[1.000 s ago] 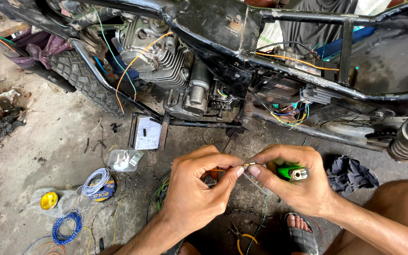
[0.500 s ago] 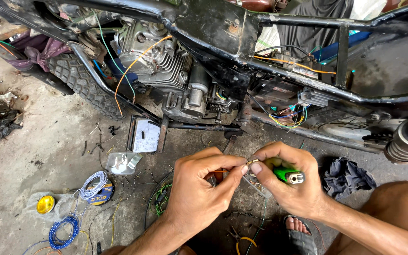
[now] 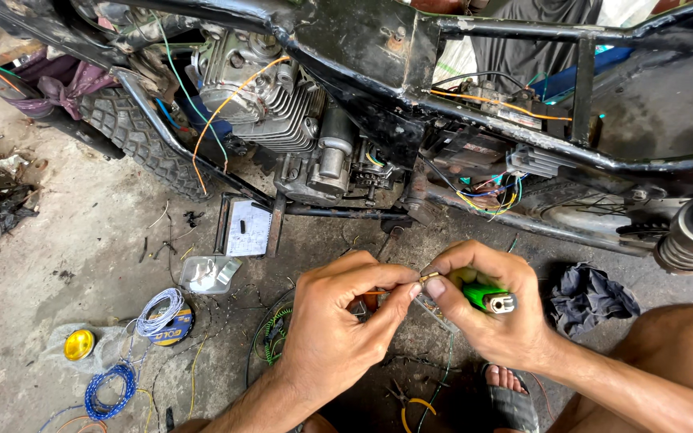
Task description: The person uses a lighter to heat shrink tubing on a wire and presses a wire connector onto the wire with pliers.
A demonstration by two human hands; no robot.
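Between your knees, low over the concrete floor (image 3: pixel 82 240), your left hand (image 3: pixel 338 337) and right hand (image 3: pixel 487 309) meet fingertip to fingertip: the left pinches shut on a thin wire end (image 3: pixel 429 277), and the right pinches the same wire while its curled fingers grip a green lighter (image 3: pixel 487 297). That wire sits at the centre, just below the motorcycle frame (image 3: pixel 378 48). A flame so close to your fingertips could burn them or scorch the insulation if the lighter tips inward; a tug could slip the wire from the pinch. At ten o'clock the engine (image 3: pixel 274 104) and hanging wiring crowd in; at eight o'clock lie a solder spool (image 3: pixel 166 317), a blue wire coil (image 3: pixel 106 389) and a yellow tin (image 3: pixel 79 345). A dark rag (image 3: pixel 591 297) lies at three o'clock, your sandalled foot (image 3: pixel 511 393) at five. Open room lies leftward.
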